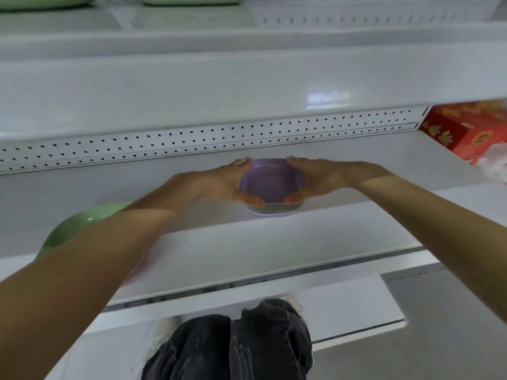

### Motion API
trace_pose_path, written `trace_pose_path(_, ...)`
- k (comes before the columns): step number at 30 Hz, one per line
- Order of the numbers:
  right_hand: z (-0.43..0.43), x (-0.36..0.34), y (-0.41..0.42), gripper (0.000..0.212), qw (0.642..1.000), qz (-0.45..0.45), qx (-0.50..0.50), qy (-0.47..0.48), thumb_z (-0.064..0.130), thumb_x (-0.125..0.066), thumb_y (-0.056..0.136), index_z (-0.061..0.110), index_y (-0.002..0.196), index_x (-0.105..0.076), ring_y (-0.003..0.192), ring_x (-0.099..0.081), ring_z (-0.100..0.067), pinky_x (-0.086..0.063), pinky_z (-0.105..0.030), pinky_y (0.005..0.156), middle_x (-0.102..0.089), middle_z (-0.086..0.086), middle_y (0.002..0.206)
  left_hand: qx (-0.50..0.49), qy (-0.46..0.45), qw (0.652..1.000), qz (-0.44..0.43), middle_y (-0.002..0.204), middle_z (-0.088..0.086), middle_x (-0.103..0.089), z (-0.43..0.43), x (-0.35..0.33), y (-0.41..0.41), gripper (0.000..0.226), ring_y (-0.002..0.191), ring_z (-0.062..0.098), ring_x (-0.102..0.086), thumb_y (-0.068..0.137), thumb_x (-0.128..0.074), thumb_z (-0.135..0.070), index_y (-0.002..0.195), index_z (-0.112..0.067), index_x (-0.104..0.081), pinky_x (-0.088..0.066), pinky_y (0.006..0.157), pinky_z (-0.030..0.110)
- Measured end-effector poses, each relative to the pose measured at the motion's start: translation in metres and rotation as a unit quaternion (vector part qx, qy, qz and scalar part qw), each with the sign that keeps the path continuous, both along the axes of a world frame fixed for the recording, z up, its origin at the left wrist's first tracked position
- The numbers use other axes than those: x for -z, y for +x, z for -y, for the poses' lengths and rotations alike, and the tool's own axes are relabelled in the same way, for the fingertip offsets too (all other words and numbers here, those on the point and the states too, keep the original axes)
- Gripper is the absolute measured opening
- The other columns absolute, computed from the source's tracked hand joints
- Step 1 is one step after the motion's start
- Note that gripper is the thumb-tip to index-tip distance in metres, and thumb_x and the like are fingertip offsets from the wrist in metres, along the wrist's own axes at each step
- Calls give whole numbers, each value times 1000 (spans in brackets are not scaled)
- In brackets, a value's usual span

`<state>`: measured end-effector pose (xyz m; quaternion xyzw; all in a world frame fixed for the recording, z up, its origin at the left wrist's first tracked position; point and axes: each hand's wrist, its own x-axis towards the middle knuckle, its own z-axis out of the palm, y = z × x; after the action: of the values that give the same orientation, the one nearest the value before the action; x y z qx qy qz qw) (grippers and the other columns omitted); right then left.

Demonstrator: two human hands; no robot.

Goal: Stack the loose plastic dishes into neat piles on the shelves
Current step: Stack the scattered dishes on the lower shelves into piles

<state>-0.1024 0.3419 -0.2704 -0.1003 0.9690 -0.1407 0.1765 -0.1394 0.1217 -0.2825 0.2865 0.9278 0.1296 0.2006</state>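
**Forearms reach in, left hand (216,185) and right hand (321,178) clasping the pile of dishes (271,182)**

Both bare arms stretch onto the white shelf (274,242). Each hand curls round one side of the pile, thumbs on the near rim and fingertips at the far rim. The pile sits mid-shelf, a purple rounded-square dish on top of thin green and purple edges. A green dish (74,229) lies to the left, partly behind the left forearm.

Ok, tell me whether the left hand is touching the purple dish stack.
Touching. The head view shows the left hand cupping the purple dish stack, with its thumb on the near rim, its fingertips at the far rim, and no gap visible.
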Motion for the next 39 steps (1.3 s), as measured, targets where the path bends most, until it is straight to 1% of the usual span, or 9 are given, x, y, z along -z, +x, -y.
trace_pose_path(3, -1, 9, -3, 114, 1000, 6, -7, 7, 64, -66, 68, 14, 151, -5, 144, -15, -14, -16, -29, 117, -10, 1, 159, 3, 8, 1000, 2, 158, -4, 12, 0, 6, 0, 108, 145, 10, 5, 79, -64, -51, 149, -13, 8, -5, 112, 19)
trace_pose_path(8, -5, 20, 1, 109, 1000, 6, 15, -20, 51, -66, 77, 15, 150, 7, 146, 2, -10, -4, -22, 115, 9, 3, 158, -7, 27, 1000, 2, 157, -10, 15, 2, 15, -1, 111, 145, 8, 3, 76, -66, -54, 149, -18, 9, -8, 115, 23)
trace_pose_path(14, 1, 20, 10, 111, 997, 13, 45, -57, 46, -70, 77, 15, 150, 9, 145, 6, -9, -3, -23, 116, 15, 7, 157, -46, 15, 999, -24, 155, -22, 11, 2, 13, 12, 113, 143, 22, -19, 71, -65, -64, 148, -33, 12, -19, 112, 33)
trace_pose_path(18, 13, 4, 19, 114, 998, 9, 54, -14, 55, -69, 73, 20, 150, 7, 146, 1, -14, -9, -31, 119, 12, 4, 158, -51, 26, 998, -22, 158, -12, 7, 6, 8, 21, 116, 146, 16, -8, 70, -66, -63, 150, -24, 9, -13, 117, 34)
trace_pose_path(20, 16, 1, 31, 108, 997, -1, 69, -22, 54, -67, 77, 21, 151, 6, 146, -2, -15, -11, -31, 118, 11, 2, 158, -37, 50, 998, -8, 159, -5, 3, 11, 6, 32, 114, 146, 14, -5, 74, -67, -59, 150, -18, 8, -12, 118, 31)
trace_pose_path(23, 16, -1, 54, 103, 996, -4, 80, -24, 55, -61, 81, 24, 150, 10, 146, -2, -14, -11, -28, 116, 10, 2, 159, -37, 76, 996, -1, 158, -6, -6, 27, 2, 52, 106, 145, 10, -10, 78, -66, -54, 150, -20, 4, -11, 115, 23)
trace_pose_path(29, 9, -25, 100, 97, 996, 5, 82, 28, 56, -55, 85, 22, 149, 9, 147, 2, -15, -9, -28, 116, 4, -7, 159, -57, -15, 997, -49, 159, -4, 4, 59, -24, 85, 101, 146, 12, -3, 82, -58, -58, 150, -21, 7, -6, 116, 26)
trace_pose_path(34, 32, -50, 135, 103, 996, 11, 58, 66, 60, -60, 79, 25, 150, 7, 147, 2, -16, -10, -34, 119, 3, -6, 159, -15, -58, 993, -101, 159, -8, 4, 71, -50, 122, 106, 145, 10, -4, 76, -61, -63, 150, -23, 4, -14, 119, 35)
trace_pose_path(39, 64, -77, 182, 98, 996, 0, 30, 83, 60, -59, 80, 24, 151, -2, 145, -16, -18, -18, -33, 117, -11, 2, 158, 19, -65, 985, -161, 159, -3, -3, 77, -81, 186, 95, 146, 15, -8, 82, -57, -58, 151, -24, 0, -15, 117, 33)
